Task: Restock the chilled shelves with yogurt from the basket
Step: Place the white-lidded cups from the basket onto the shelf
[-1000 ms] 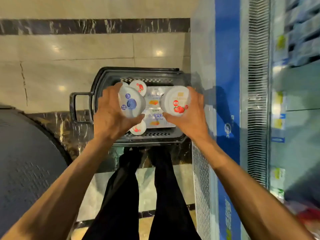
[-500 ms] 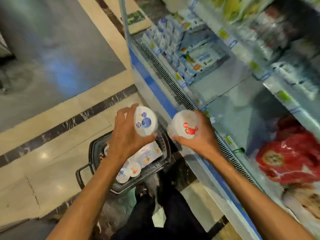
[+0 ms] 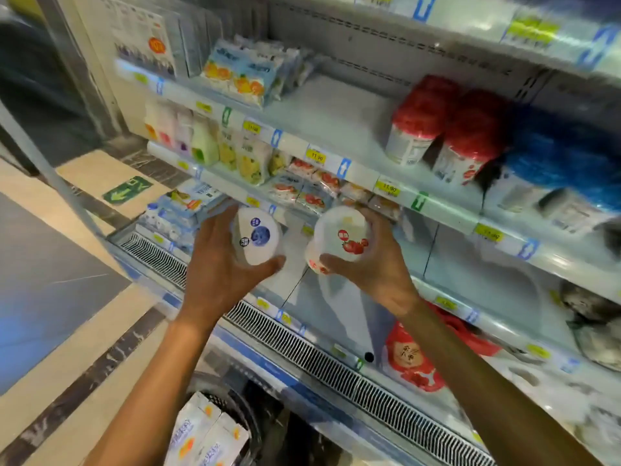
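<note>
My left hand [image 3: 215,274] grips a white yogurt cup with a blue blueberry lid [image 3: 257,237]. My right hand [image 3: 376,267] grips a white yogurt cup with a red strawberry lid [image 3: 346,235]; a second small cup shows just below it, against my palm. Both hands are raised in front of the chilled shelves [image 3: 336,119], level with the lower middle shelf. The dark basket [image 3: 248,418] sits on the floor at the bottom edge, with white orange-marked yogurt packs [image 3: 205,432] in it.
Shelves carry orange multipacks [image 3: 235,75], bottles [image 3: 201,142], strawberry packs [image 3: 302,186] and red-topped tubs [image 3: 447,129]. A bare shelf patch [image 3: 336,116] lies at the middle. The chiller's vent grille [image 3: 302,348] runs along its front. Tiled floor lies to the left.
My view has swung up from the basket to the shelves. Both hands, each holding yogurt, have risen from over the basket to the front of the shelves.
</note>
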